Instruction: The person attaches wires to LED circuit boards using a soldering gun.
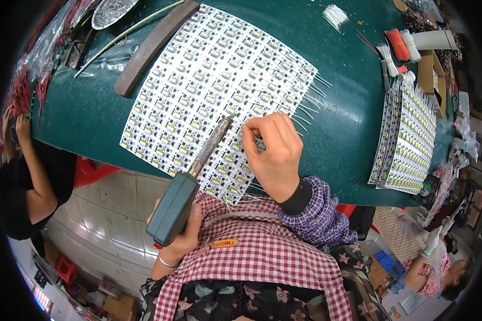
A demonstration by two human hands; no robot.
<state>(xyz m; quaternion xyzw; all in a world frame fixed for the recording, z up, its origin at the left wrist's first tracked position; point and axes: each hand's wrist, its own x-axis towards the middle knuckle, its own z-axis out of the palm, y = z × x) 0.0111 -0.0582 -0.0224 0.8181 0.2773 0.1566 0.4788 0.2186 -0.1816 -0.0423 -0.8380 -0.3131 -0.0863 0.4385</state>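
A large white sheet of small LED circuit boards (198, 80) lies at a slant on the green table, its near corner by my apron. Thin white wires (305, 109) stick out along its right side and lower corner. My left hand (190, 230) is wrapped round the dark green handle of a soldering gun (174, 208). Its long, worn metal tip reaches over the middle of the sheet. Just right of that tip, my right hand (276, 152) hovers low over the boards with thumb and forefinger pinched; what sits between them is too small to make out.
A dark bar (152, 51) lies along the sheet's far left edge, beside a thin stick (126, 40). Stacked LED sheets (409, 142) stand at right, near red and white wire bundles (397, 45). White wires (335, 17) lie at the back. Co-workers sit left and right.
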